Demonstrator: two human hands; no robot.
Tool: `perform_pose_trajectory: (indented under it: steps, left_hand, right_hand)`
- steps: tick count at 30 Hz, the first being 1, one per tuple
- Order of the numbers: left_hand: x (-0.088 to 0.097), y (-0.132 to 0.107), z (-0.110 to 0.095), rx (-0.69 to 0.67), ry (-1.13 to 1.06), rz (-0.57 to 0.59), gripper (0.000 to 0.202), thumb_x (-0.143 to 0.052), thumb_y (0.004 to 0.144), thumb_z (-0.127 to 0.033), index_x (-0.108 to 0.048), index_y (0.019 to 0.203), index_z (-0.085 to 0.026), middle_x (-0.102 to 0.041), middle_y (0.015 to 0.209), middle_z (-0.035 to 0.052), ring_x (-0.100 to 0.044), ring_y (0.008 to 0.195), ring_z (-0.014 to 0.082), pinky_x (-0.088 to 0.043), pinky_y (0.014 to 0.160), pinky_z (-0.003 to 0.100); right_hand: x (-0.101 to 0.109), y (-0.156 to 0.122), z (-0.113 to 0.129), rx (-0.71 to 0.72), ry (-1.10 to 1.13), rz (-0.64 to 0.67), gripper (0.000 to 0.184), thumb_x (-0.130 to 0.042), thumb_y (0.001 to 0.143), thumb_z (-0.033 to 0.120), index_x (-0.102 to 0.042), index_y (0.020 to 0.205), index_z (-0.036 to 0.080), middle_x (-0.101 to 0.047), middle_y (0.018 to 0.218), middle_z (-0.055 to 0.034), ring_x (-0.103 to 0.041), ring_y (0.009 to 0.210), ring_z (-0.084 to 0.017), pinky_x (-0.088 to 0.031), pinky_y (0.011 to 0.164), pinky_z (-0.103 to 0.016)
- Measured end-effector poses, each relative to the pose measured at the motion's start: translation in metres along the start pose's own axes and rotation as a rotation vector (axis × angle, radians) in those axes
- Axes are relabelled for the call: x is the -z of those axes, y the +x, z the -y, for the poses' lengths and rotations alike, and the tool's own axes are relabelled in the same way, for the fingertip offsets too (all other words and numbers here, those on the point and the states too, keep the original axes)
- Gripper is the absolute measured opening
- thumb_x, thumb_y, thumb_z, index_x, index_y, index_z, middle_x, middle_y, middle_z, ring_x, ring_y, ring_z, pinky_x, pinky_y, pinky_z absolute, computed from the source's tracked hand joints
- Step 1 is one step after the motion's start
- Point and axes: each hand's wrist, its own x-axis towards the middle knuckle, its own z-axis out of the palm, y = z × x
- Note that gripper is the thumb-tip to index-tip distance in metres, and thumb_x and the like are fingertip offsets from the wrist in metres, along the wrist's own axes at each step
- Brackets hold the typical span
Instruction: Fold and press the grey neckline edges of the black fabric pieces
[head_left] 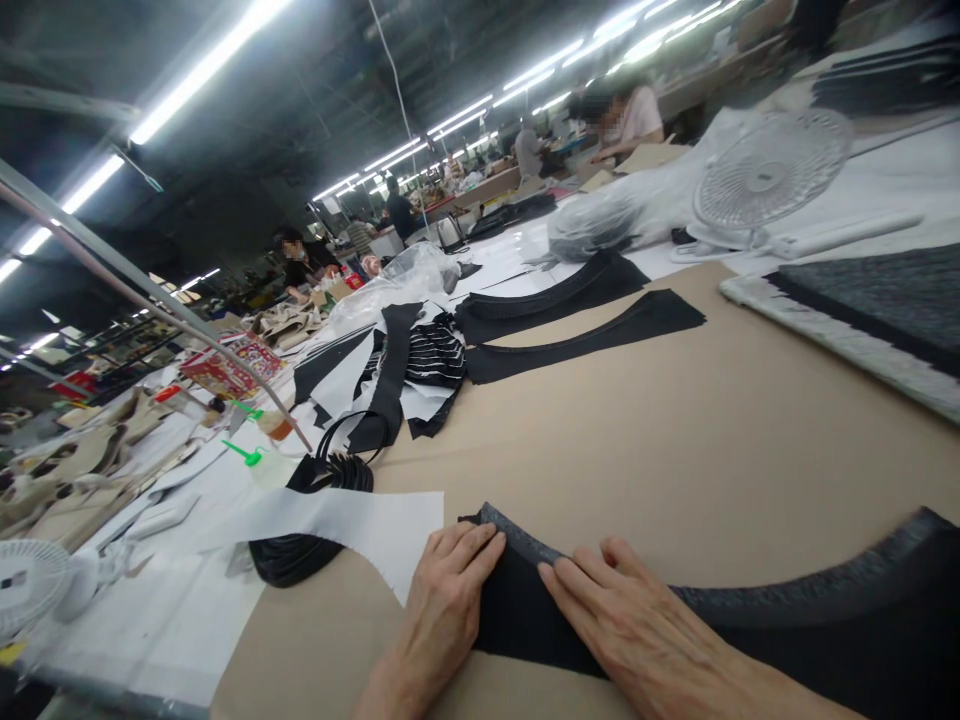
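A stack of curved black fabric pieces (817, 610) lies on the tan paper-covered table (675, 440) at the near edge. My left hand (446, 590) rests flat on the stack's left end, fingers stretched out along its upper edge. My right hand (630, 625) lies flat on top of the stack just to the right, fingers spread and pointing left. Neither hand holds anything. A white fabric piece (352, 525) lies just left of my left hand.
Black curved pieces (585, 335), striped fabric (435, 355) and a coil of black trim (307, 520) lie further up the table. A white desk fan (765, 175) stands far right, another fan (30, 585) near left. A grey stack (877, 300) sits right. Several people work behind.
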Motion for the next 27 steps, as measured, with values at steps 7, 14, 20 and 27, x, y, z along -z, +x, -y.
perform_pose_trajectory:
  steps: [7,14,20,27]
  left_hand:
    - [-0.002,0.003,0.000,0.096,-0.124,-0.005,0.039,-0.042,0.092,-0.007,-0.059,0.124,-0.022,-0.065,0.119,0.0058,-0.054,0.109,0.0224,-0.045,0.090,0.041]
    - [0.009,0.022,0.008,0.385,-0.355,-0.099,0.029,-0.048,0.090,-0.011,-0.061,0.113,-0.021,-0.061,0.115,0.0066,-0.052,0.112,0.0194,-0.042,0.098,0.038]
    - [0.016,0.044,0.034,0.394,-0.409,0.092,0.057,-0.066,0.072,-0.007,-0.054,0.126,-0.023,-0.062,0.116,0.0043,-0.053,0.112,0.0206,-0.041,0.100,0.037]
    - [0.011,0.048,0.042,0.437,-0.389,0.169,0.057,-0.063,0.069,-0.005,-0.052,0.123,-0.020,-0.060,0.104,0.0040,-0.056,0.100,0.0199,-0.045,0.090,0.035]
  right_hand:
    - [-0.015,-0.007,0.003,0.008,0.005,0.006,0.055,-0.032,0.069,-0.006,-0.056,0.113,0.015,-0.066,0.101,-0.0049,-0.056,0.094,-0.021,-0.038,0.087,-0.037]
    - [-0.044,-0.005,0.006,-0.131,0.170,0.208,0.030,-0.052,0.074,0.004,-0.061,0.098,0.020,-0.061,0.093,-0.0024,-0.052,0.080,-0.021,-0.037,0.076,-0.037]
    - [-0.043,0.019,0.016,-0.424,0.244,0.346,0.029,-0.060,0.081,0.011,-0.058,0.109,0.021,-0.060,0.103,-0.0052,-0.053,0.091,-0.024,-0.037,0.082,-0.040]
    - [-0.053,0.050,0.020,-0.576,0.168,0.475,0.027,-0.064,0.082,0.015,-0.059,0.109,0.017,-0.061,0.103,-0.0087,-0.054,0.099,-0.028,-0.038,0.088,-0.044]
